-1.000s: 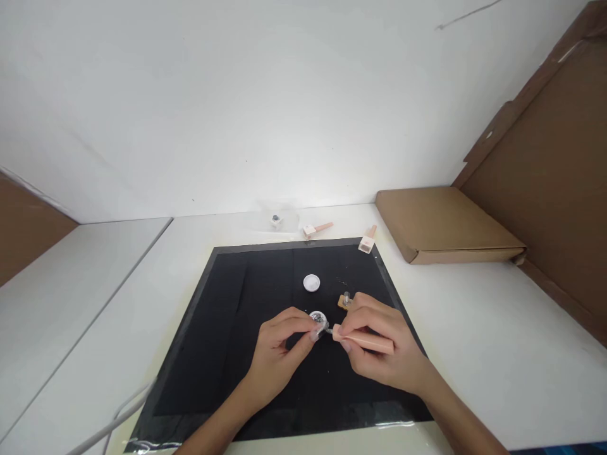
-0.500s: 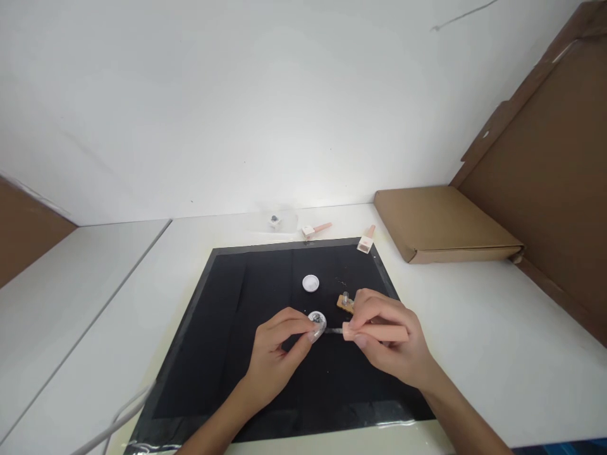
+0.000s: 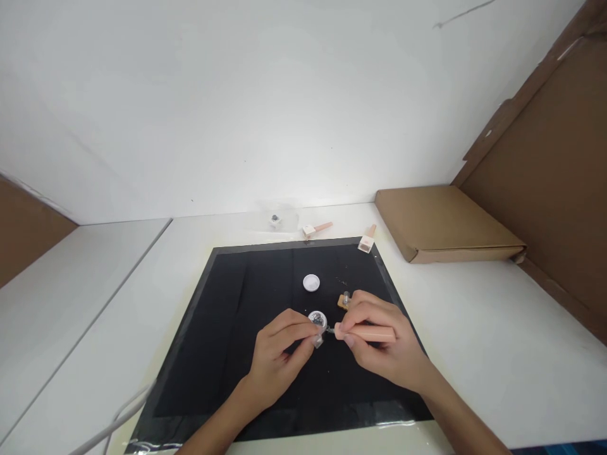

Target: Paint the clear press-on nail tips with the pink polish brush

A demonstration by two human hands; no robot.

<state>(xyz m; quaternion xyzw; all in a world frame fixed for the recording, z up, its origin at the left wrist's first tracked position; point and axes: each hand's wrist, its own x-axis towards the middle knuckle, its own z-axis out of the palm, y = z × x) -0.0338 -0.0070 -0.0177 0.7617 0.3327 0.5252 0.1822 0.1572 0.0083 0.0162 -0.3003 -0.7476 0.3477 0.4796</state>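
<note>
Between the thumb and fingers of my left hand (image 3: 287,351) is a small round pot (image 3: 317,318), white-rimmed with silvery, clear bits inside. A small clear piece (image 3: 317,341) shows at the thumb tip. My right hand (image 3: 386,338) is closed around a pink-handled tool (image 3: 367,332), held level and pointing left. Its thin, greyish tip reaches the pot's right edge; whether it touches is too small to tell. Behind my right fingers lies a small yellow block (image 3: 343,302) with a clear cylinder on it, partly hidden. A white round lid (image 3: 311,282) rests beyond the pot.
Under my hands is a black mat (image 3: 227,354) on a white table. Two pink-and-white pieces (image 3: 317,230) (image 3: 367,240) and a clear tray (image 3: 284,221) lie along its far edge. A flat cardboard box (image 3: 448,221) stands back right; a pale cable (image 3: 109,430) runs front left.
My right hand has moved a little left, bringing the pink-handled tool closer to the pot. In my left fingers the pot has turned slightly.
</note>
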